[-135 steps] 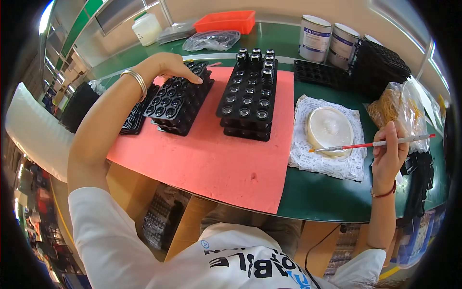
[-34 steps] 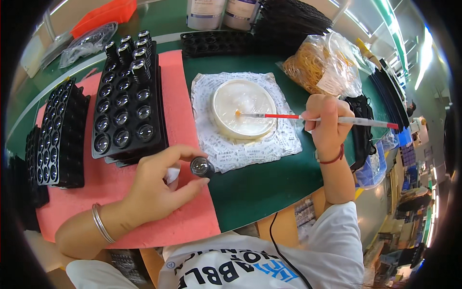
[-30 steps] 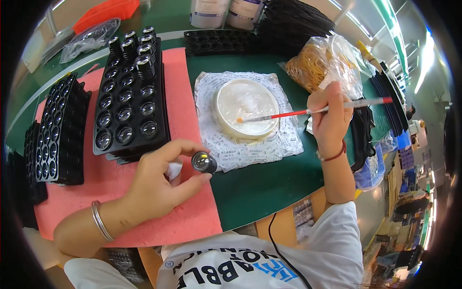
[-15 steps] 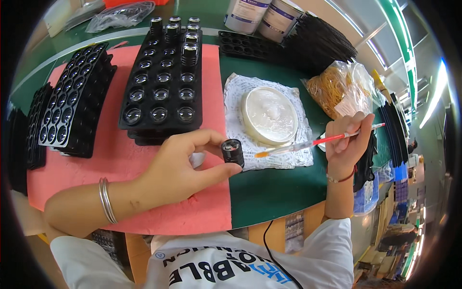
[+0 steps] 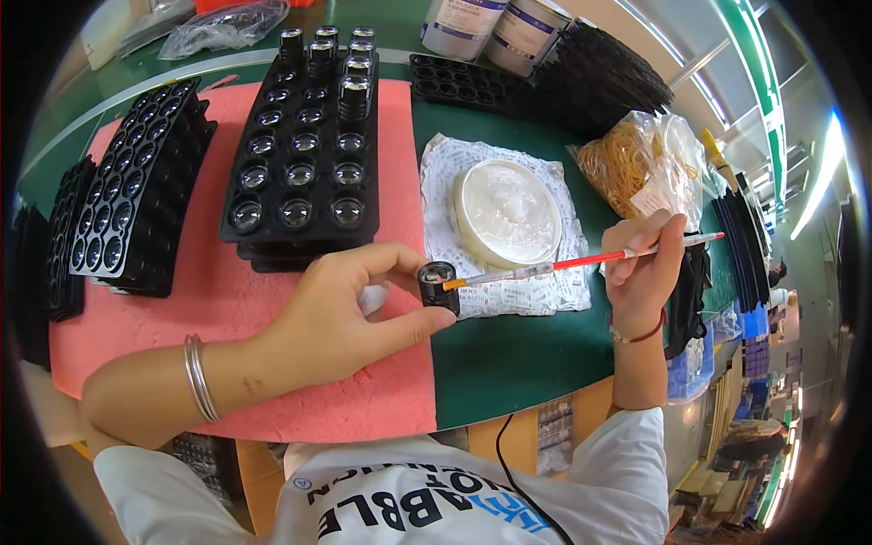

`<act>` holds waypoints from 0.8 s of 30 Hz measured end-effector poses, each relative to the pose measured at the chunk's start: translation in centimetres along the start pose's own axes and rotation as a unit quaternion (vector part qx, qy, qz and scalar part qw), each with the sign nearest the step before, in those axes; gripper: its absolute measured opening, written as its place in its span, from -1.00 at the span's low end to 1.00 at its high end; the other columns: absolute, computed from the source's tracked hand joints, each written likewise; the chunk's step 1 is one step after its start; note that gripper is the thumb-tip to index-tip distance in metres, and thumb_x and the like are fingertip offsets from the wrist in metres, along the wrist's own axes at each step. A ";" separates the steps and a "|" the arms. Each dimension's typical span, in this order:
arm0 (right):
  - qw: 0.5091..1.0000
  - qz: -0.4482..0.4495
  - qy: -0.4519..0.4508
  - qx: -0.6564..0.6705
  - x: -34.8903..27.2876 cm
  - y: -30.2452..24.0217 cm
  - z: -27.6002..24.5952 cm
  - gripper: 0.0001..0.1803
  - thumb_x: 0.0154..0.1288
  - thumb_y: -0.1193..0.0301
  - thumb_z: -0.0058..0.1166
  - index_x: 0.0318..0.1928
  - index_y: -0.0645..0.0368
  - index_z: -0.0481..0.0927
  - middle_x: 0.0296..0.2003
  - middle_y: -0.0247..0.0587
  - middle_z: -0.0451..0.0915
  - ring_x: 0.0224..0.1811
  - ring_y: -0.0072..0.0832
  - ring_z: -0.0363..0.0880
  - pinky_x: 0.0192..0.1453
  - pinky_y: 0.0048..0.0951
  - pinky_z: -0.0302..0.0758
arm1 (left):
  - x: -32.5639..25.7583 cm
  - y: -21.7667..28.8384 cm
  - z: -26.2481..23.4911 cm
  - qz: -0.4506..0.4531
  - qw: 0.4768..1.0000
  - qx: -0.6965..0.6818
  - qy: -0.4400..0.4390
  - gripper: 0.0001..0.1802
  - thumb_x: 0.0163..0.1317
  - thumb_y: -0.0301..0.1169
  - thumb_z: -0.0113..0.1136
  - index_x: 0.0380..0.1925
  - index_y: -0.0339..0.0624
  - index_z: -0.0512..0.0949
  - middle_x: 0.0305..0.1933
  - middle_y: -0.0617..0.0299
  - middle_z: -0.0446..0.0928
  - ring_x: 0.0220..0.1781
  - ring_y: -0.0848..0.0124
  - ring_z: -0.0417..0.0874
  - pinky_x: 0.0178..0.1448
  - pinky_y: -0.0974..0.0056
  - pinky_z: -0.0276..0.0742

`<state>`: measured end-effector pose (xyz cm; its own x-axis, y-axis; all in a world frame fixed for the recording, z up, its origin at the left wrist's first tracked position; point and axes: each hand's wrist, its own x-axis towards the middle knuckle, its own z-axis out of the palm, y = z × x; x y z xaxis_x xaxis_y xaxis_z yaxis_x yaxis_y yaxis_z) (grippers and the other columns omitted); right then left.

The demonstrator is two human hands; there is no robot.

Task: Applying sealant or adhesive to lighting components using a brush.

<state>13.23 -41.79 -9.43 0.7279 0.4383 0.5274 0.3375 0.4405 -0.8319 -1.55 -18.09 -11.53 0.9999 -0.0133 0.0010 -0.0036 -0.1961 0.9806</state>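
Between the thumb and fingers of my left hand (image 5: 350,304) is a short black cylinder (image 5: 440,300) with a ring-shaped open top, held upright above the pink mat's right edge. My right hand (image 5: 643,268) is closed around a thin red-handled paintbrush (image 5: 581,262). Its orange bristle tip is at the rim of the cylinder's top; whether it touches cannot be made out. Behind the two hands, a round white dish (image 5: 509,213) holding a pale, glossy substance sits on a sheet of printed paper (image 5: 440,195).
A black tray (image 5: 322,195) of lens-topped round parts stands on the pink mat (image 5: 200,272), taller cylinders at its far end. Another filled black tray (image 5: 136,182) is further left. Beyond are two cans (image 5: 527,36), black strands (image 5: 604,77) and a bag of yellow rubber bands (image 5: 627,163).
My right hand has shifted left, bringing the brush tip from beside the black cylinder to its top rim. My left hand keeps the cylinder in about the same place.
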 end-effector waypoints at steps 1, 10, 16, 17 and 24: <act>1.000 -0.012 -0.002 -0.012 0.0 0.0 0.0 -0.52 0.40 0.23 -0.43 -0.58 0.23 0.37 -0.74 -0.23 0.37 -0.80 -0.57 0.28 -0.74 -0.62 0.20 | 0.0 0.0 0.0 -0.007 1.000 0.013 -0.002 -0.69 -0.05 -0.39 0.30 -0.29 -0.29 0.50 -0.37 0.31 0.55 -0.59 0.75 0.20 -0.51 0.55 0.22; 0.997 -0.057 -0.019 -0.056 0.1 -0.4 0.0 -0.54 0.40 0.30 -0.39 -0.60 0.27 0.39 -0.73 -0.22 0.38 -0.79 -0.58 0.30 -0.69 -0.61 0.23 | 0.2 -1.1 0.4 0.057 0.998 -0.007 0.015 -0.72 -0.02 -0.44 0.26 -0.28 -0.27 0.49 -0.36 0.35 0.54 -0.64 0.78 0.08 -0.58 0.59 0.09; 0.994 -0.072 -0.002 -0.087 0.1 -0.4 -0.5 -0.54 0.38 0.29 -0.32 -0.62 0.28 0.41 -0.73 -0.21 0.40 -0.78 -0.60 0.31 -0.69 -0.62 0.23 | 0.1 -0.9 0.4 0.051 0.999 -0.009 0.016 -0.72 -0.01 -0.45 0.26 -0.27 -0.26 0.48 -0.35 0.36 0.54 -0.64 0.79 0.08 -0.60 0.60 0.06; 0.993 -0.074 -0.002 -0.087 0.1 -0.4 -0.6 -0.54 0.38 0.29 -0.32 -0.62 0.28 0.41 -0.73 -0.21 0.40 -0.78 -0.60 0.31 -0.69 -0.62 0.23 | 0.1 -0.8 0.3 0.053 0.998 -0.007 0.015 -0.72 -0.01 -0.45 0.26 -0.27 -0.26 0.48 -0.35 0.36 0.54 -0.64 0.79 0.08 -0.60 0.60 0.06; 0.907 -0.169 -0.078 -0.377 0.2 -0.5 -0.6 -0.62 0.29 0.34 -0.17 -0.60 0.26 0.53 -0.76 -0.28 0.47 -0.76 -0.64 0.44 -0.67 -0.71 0.28 | -0.3 0.1 0.2 0.024 1.000 -0.004 -0.001 -0.74 0.00 -0.44 0.25 -0.28 -0.25 0.47 -0.34 0.36 0.54 -0.66 0.79 0.10 -0.60 0.59 0.07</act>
<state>13.57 -42.42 -9.04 0.4333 0.5089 0.7438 0.8812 -0.0658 -0.4682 -1.86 -18.26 -11.51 0.9986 -0.0249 0.0467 -0.0506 -0.1872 0.9810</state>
